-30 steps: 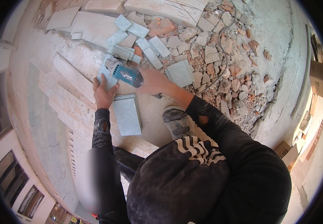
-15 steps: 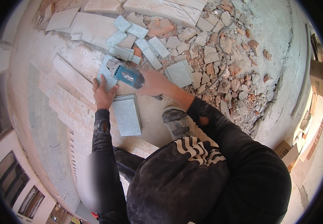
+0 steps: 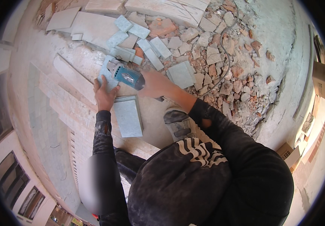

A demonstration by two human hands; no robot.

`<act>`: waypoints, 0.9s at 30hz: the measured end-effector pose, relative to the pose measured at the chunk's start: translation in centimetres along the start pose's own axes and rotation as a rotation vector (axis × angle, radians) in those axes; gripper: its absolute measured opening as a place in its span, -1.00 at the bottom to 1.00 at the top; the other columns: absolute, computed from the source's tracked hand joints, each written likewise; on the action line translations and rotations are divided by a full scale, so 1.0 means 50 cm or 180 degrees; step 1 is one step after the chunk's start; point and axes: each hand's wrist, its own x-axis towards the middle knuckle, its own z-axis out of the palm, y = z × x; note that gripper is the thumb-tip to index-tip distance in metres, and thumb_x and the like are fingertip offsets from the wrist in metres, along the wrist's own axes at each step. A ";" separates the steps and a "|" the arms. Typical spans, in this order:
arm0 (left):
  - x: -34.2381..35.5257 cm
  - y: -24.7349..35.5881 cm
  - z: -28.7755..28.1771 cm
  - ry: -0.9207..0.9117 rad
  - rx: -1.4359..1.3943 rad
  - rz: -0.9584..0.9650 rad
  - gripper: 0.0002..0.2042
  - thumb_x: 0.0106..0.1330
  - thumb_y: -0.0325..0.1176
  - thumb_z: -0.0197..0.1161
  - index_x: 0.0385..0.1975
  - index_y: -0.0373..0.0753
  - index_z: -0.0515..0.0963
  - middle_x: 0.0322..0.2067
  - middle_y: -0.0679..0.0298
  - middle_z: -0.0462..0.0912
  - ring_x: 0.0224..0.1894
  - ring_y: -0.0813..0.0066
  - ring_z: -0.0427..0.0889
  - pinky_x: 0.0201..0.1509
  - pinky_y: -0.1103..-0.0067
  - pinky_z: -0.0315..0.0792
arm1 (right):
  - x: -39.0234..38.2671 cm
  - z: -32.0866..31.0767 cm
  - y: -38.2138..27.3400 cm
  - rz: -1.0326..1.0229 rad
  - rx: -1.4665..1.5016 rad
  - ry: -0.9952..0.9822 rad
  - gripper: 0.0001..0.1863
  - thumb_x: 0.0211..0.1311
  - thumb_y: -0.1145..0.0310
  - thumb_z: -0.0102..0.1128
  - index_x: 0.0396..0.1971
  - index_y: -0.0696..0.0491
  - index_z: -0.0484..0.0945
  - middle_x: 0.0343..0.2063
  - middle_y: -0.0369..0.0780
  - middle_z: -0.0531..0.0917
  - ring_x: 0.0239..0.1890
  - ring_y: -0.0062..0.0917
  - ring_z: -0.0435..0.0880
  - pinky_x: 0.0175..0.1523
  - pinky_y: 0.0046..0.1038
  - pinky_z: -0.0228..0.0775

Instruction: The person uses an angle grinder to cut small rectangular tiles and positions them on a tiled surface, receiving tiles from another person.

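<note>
My right hand [image 3: 157,85] is wrapped round the rear of a teal and black angle grinder [image 3: 128,76]. The grinder's grey head lies over a pale blue-grey tile [image 3: 111,81] and hides part of it; I cannot make out the disc. At the near end of that tile, my left hand [image 3: 105,98] steadies it, with the thumb at one side and the fingers spread at the other. Just right of my left hand lies a small stack of rectangular grey tiles [image 3: 128,117].
Cut tile pieces [image 3: 122,54] lie beyond the grinder. Another tile pair [image 3: 181,74] rests right of my right hand. Broken brick and stone rubble [image 3: 222,75] spreads to the right, crossed by a cable [image 3: 228,62]. My shoe [image 3: 179,122] is close below the right forearm. Long slabs [image 3: 74,77] lie left.
The grinder has shifted very slightly with my right hand. My left hand stays in place on the tile.
</note>
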 end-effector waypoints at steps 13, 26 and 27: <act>0.003 -0.002 0.004 0.0006 -0.0016 0.0074 -0.18 0.01 -0.10 0.52 0.29 -0.33 0.37 0.32 -0.30 0.19 0.31 -0.27 0.27 0.35 0.20 0.25 | 0.068 -0.007 -0.061 0.0127 -0.0072 -0.0098 -0.32 -0.25 0.07 0.42 -0.17 0.28 0.49 -0.26 0.13 0.66 -0.14 -0.04 0.68 -0.07 -0.21 0.52; 0.003 -0.008 0.002 -0.0014 -0.0014 0.0126 -0.16 -0.01 -0.17 0.54 0.31 -0.32 0.34 0.32 -0.36 0.18 0.36 -0.27 0.21 0.41 0.18 0.16 | 0.134 0.005 -0.089 0.0234 0.0093 -0.0360 -0.26 -0.31 0.03 0.48 -0.19 0.32 0.53 -0.27 0.14 0.67 -0.16 -0.04 0.69 -0.08 -0.23 0.53; 0.002 -0.009 0.002 -0.0012 -0.0038 0.0117 -0.16 -0.01 -0.18 0.54 0.31 -0.32 0.34 0.32 -0.36 0.17 0.36 -0.27 0.21 0.41 0.18 0.16 | 0.136 0.007 -0.091 0.0225 0.0087 -0.0348 -0.27 -0.32 0.04 0.48 -0.19 0.32 0.53 -0.27 0.14 0.67 -0.16 -0.04 0.69 -0.08 -0.24 0.53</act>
